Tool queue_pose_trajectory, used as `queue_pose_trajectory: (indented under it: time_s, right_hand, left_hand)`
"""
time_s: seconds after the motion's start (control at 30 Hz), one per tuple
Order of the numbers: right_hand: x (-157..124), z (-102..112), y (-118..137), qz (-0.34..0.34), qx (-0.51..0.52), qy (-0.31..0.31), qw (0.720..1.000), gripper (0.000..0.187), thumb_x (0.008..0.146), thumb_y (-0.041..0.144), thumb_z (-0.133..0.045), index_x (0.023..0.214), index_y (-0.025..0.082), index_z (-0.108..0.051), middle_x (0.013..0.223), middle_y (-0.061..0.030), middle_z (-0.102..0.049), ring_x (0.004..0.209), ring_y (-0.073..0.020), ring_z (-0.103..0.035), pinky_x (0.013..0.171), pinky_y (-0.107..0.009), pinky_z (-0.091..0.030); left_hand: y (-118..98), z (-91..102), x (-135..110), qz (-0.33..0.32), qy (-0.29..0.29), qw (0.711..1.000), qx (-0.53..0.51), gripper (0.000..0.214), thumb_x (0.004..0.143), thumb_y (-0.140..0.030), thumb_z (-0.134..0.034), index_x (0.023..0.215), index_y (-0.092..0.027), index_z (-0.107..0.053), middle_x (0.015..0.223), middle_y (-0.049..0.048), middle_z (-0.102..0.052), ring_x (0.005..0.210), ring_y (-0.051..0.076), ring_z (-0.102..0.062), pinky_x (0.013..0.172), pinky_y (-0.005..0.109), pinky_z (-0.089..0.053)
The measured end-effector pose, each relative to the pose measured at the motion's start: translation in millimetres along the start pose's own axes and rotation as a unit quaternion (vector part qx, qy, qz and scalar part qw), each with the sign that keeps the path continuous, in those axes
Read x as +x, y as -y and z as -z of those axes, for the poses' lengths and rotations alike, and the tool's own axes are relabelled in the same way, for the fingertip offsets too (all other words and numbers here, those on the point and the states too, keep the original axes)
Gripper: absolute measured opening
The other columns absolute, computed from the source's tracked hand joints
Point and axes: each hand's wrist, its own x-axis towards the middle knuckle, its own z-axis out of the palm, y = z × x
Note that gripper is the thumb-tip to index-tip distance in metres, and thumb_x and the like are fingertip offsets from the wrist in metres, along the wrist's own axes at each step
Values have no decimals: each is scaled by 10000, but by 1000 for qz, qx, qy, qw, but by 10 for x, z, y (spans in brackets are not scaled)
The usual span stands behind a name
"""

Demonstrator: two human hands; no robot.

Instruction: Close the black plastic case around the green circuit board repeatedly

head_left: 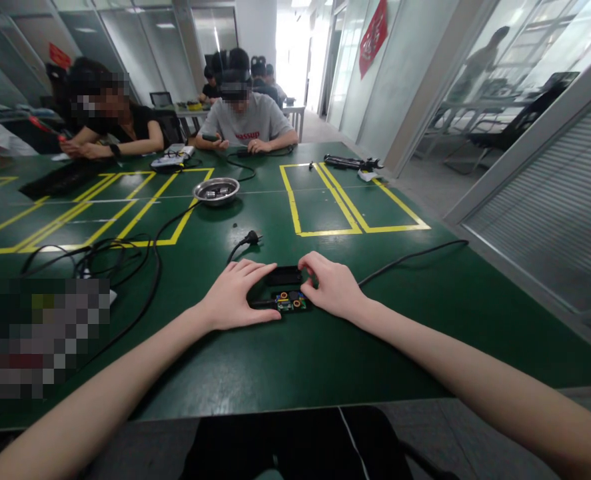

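A small opened power adapter lies on the green table (325, 347) right in front of me. Its circuit board (290, 301), with orange coils and coloured parts, faces up, and the black cover half (284, 275) rests just behind it. My left hand (235, 295) lies on the table at the board's left end, fingers stretched toward the cover. My right hand (332, 287) sits at the right end, fingers curled and pinching the edge of the adapter. A black cable (410, 257) runs off to the right.
A black plug (250, 239) with its cord lies just beyond the adapter. A metal bowl (216, 191) stands further back, tangled black cables (105, 260) at left. Yellow tape outlines mark the table. Two people sit at the far side; a black tool (350, 162) lies far right.
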Motion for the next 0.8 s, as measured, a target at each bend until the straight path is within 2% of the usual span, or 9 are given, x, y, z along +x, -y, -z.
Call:
queue_pose_trajectory:
  time_s: [0.07,0.13,0.23,0.3,0.43,0.6,0.7,0.8]
  right_hand:
    - [0,-11,-39,7,14,-6,1000,426,806,142,-571,1224,190,-638,1194,-87,-654,788,-186,-634,690,-299,-462]
    - [7,-11,-88,30,42,10,999,461,830,143,-565,1285,173,-633,1260,-109,-636,889,-206,-655,786,-326,-508]
    - [20,2,-159,73,86,38,993,329,840,122,-554,1139,178,-680,1150,-96,-666,974,-221,-647,866,-347,-514]
    - [22,18,-187,80,115,40,989,280,810,110,-571,1061,189,-667,1026,-66,-668,899,-206,-630,823,-341,-506]
    - [2,60,-190,62,193,58,977,284,770,110,-574,1035,203,-615,829,4,-622,731,-165,-569,699,-294,-461]
    - [-22,85,-172,51,275,84,956,276,840,199,-597,1115,207,-619,807,10,-641,657,-146,-525,616,-275,-447]
    - [-17,79,-176,52,294,86,951,314,898,260,-599,1203,199,-647,815,-2,-665,684,-155,-567,649,-296,-499]
    - [-10,74,-183,55,297,76,950,341,907,246,-596,1232,182,-677,851,-22,-702,726,-167,-616,705,-326,-548]
  left_hand:
    - [-23,-41,-1,-7,0,1000,-10,859,777,-619,-815,1486,-214,-550,1397,152,-664,1258,356,-609,1094,563,-466]
    - [-49,-70,-5,-10,-7,1000,-20,832,783,-572,-829,1485,-224,-549,1395,149,-661,1256,348,-617,1099,550,-474]
    - [-72,-74,-15,-11,-18,999,-36,823,793,-538,-838,1492,-227,-535,1386,149,-654,1248,341,-631,1099,532,-496]
    - [-79,-64,-24,-13,-21,998,-53,824,793,-522,-846,1495,-234,-524,1397,147,-633,1253,336,-635,1096,517,-513]
    - [-99,-60,-44,-11,-18,994,-105,790,804,-456,-851,1492,-263,-514,1414,131,-581,1250,311,-639,1075,471,-555]
    - [-103,-98,-67,-4,-21,989,-146,799,805,-405,-858,1504,-274,-492,1433,131,-531,1195,288,-652,1048,458,-583]
    - [-86,-118,-72,-3,-26,987,-161,817,799,-375,-864,1511,-270,-476,1431,137,-517,1117,261,-665,1009,450,-602]
    - [-84,-118,-66,-6,-26,983,-179,784,800,-337,-862,1488,-268,-493,1421,137,-517,1081,244,-666,976,435,-613]
